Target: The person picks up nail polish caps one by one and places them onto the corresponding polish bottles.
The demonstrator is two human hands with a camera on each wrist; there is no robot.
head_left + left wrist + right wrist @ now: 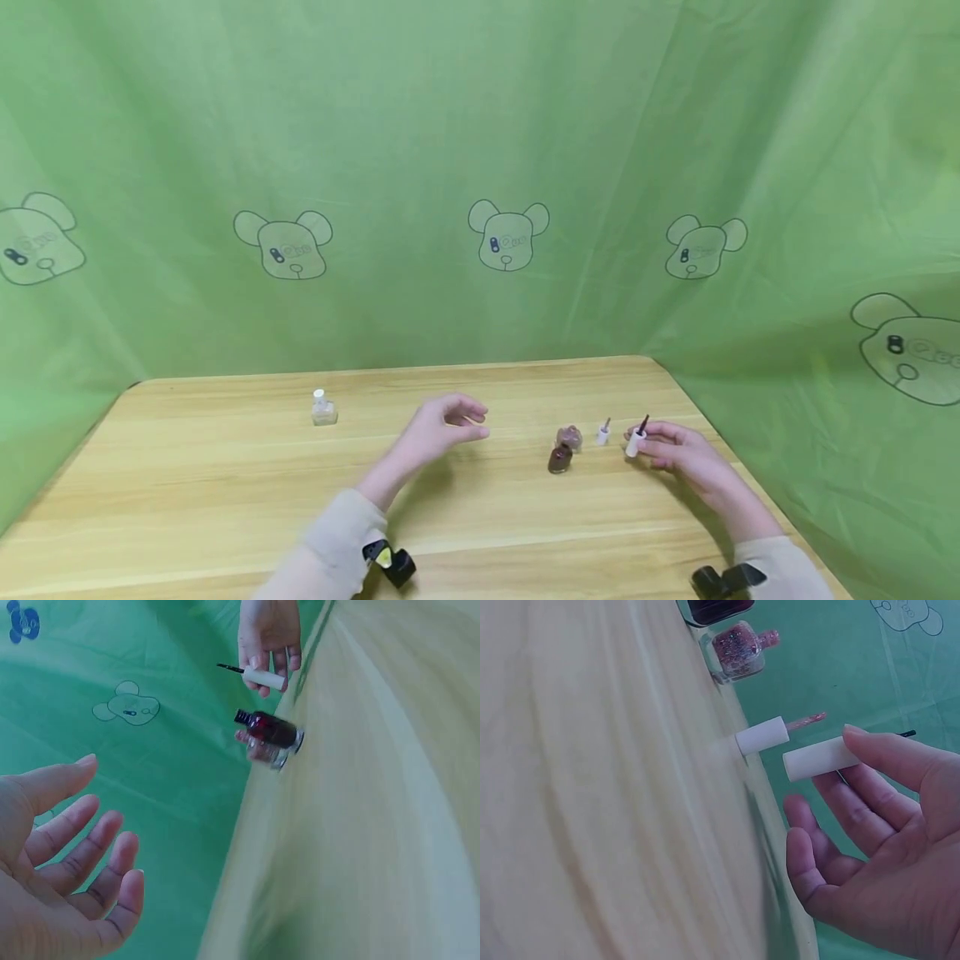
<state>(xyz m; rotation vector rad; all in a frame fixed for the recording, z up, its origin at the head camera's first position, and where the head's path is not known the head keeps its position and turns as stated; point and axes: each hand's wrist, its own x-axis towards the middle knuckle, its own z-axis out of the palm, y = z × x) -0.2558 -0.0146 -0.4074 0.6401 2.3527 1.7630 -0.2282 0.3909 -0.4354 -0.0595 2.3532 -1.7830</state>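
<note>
Between thumb and fingers, my right hand [678, 454] pinches a white nail polish cap [821, 759], its dark brush [644, 423] pointing up. A second white cap [763, 736] stands on the table just left of it, with a pink glittery brush upward. Further left, a dark red nail polish bottle [271, 729] and a pink glitter nail polish bottle [737, 651] stand uncapped, close together. My left hand [444, 427] hovers over the middle of the table with fingers loosely bent and nothing in them.
A clear nail polish bottle [324, 411] with a white cap stands at the back left of the wooden table [187, 483]. A green curtain [420, 108] printed with bear heads hangs behind the table and along its sides.
</note>
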